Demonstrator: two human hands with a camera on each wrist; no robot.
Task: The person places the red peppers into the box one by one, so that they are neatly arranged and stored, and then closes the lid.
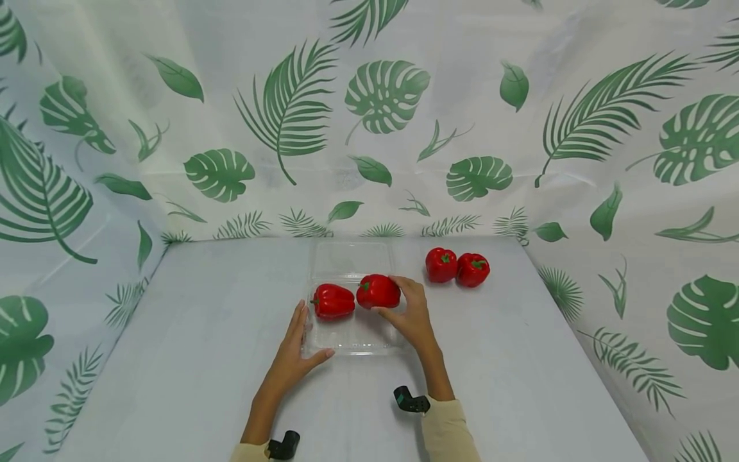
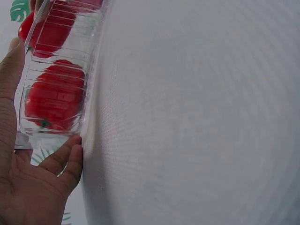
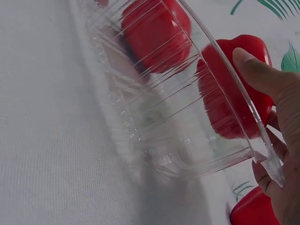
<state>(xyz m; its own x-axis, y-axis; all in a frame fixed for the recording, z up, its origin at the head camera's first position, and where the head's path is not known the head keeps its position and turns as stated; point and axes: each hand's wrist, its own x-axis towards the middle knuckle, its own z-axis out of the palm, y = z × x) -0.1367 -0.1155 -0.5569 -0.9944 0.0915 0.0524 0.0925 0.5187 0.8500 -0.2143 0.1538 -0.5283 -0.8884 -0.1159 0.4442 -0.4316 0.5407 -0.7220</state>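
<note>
A clear plastic clamshell container [image 1: 346,343] lies with its lid [image 1: 352,256] folded back. In its left part is one red bell pepper [image 1: 333,301], lying on its side. My right hand [image 1: 412,314] grips a second red bell pepper [image 1: 378,292] between thumb and fingers, over the container's right part; the right wrist view has this pepper [image 3: 239,84] partly above the clear rim. Along the container's left wall rests my left hand [image 1: 294,356], fingers straight and thumb stretched out near the front edge. The left wrist view has its fingers [image 2: 70,164] by the container's end.
Two more red bell peppers, one on the left [image 1: 441,265] and one on the right [image 1: 473,269], sit side by side at the back right of the white table [image 1: 202,340]. A leaf-printed sheet [image 1: 416,83] hangs behind the table and along both sides.
</note>
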